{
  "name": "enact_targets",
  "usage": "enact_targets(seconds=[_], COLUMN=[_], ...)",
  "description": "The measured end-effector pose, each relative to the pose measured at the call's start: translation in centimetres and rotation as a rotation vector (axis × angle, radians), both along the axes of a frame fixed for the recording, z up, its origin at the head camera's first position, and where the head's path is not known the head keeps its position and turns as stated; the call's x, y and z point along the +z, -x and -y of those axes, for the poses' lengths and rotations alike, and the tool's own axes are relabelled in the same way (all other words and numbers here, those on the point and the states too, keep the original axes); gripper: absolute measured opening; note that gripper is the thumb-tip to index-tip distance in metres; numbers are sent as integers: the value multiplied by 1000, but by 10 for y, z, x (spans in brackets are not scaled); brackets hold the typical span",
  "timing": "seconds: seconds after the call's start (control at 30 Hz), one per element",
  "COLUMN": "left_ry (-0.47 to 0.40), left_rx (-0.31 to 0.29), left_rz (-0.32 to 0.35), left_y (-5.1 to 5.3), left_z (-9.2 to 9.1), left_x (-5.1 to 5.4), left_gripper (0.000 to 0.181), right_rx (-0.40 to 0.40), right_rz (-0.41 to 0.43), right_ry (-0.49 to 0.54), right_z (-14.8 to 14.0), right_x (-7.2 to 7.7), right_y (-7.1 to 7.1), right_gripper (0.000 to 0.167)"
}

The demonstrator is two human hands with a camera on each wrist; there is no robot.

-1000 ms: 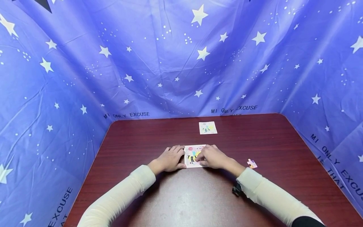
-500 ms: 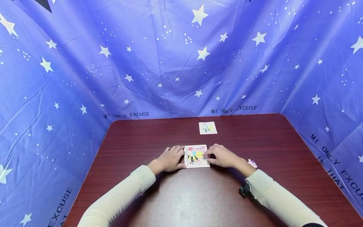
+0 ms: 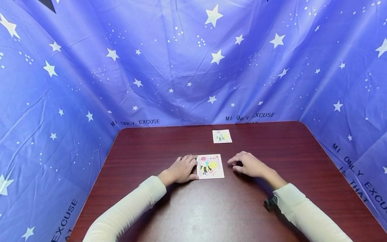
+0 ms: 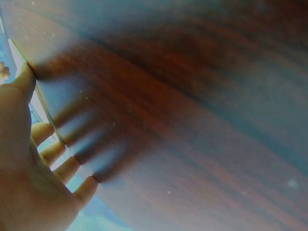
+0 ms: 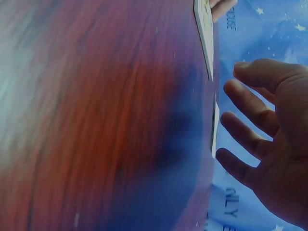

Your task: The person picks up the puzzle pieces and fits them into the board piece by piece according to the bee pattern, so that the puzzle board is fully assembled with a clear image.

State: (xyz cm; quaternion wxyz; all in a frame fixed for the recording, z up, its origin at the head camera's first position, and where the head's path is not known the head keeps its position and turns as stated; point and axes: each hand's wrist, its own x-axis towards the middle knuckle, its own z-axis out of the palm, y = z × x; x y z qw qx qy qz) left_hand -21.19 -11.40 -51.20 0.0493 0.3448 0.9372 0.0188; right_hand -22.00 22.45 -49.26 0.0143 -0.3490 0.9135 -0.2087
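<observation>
A square jigsaw puzzle (image 3: 210,167) with a cartoon bee on it lies flat on the table. My left hand (image 3: 181,169) rests at its left side, with thumb and fingertips against the edge. In the left wrist view the thumb (image 4: 25,79) touches the board's rim, and the fingers spread onto the tabletop. A short way right of the puzzle hovers my right hand (image 3: 249,164), its fingers loosely bent and nothing between them. The right wrist view shows its fingers (image 5: 243,132) apart, with the puzzle board's edge (image 5: 204,41) beyond them.
Behind the puzzle lies a square picture card (image 3: 222,136) with a similar bee. The dark red wooden table (image 3: 145,144) is enclosed by blue star-patterned curtains (image 3: 172,60). A black device (image 3: 270,203) sits on the right wrist.
My right hand has come off the puzzle and moved right, uncovering the bee picture. The loose pink puzzle piece seen earlier at the right is now hidden by the right arm. My left hand stays put.
</observation>
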Motion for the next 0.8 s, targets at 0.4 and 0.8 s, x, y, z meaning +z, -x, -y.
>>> enact_targets(seconds=[0.4,0.8], left_ry=[6,19], left_rx=[-1,1], left_rz=[7,7], left_y=[1,0], left_z=[0,0], left_x=[-1,1], left_gripper=[62,61], right_rx=[-58,-118], right_rz=[-32,-60], right_ry=[-30,-40], right_z=[-42,-71], right_x=[-6,-4], right_y=[-3,-8], right_gripper=[26,27])
